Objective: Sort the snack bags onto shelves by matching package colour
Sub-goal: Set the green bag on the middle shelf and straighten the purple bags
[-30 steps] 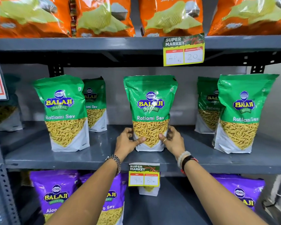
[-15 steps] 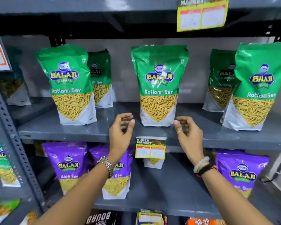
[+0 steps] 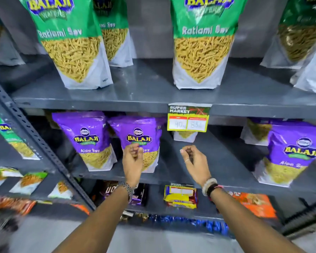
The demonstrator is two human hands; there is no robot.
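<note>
Green Ratlami Sev bags stand on the upper grey shelf; one green bag is upright at its middle, another green bag at the left. Purple Aloo Sev bags stand on the shelf below: two purple bags at left, another purple bag at right. My left hand hovers in front of the second purple bag, fingers loosely curled, holding nothing. My right hand hangs over the bare middle of the purple shelf, also curled and empty.
A yellow price tag hangs from the upper shelf's edge. Lower down lie a yellow packet, dark packets and an orange packet. A perforated grey upright separates a neighbouring rack at left holding more green bags.
Both hands let go of the middle green bag, which stays upright on its shelf, and dropped down in front of the purple shelf. My view tilted downward.
</note>
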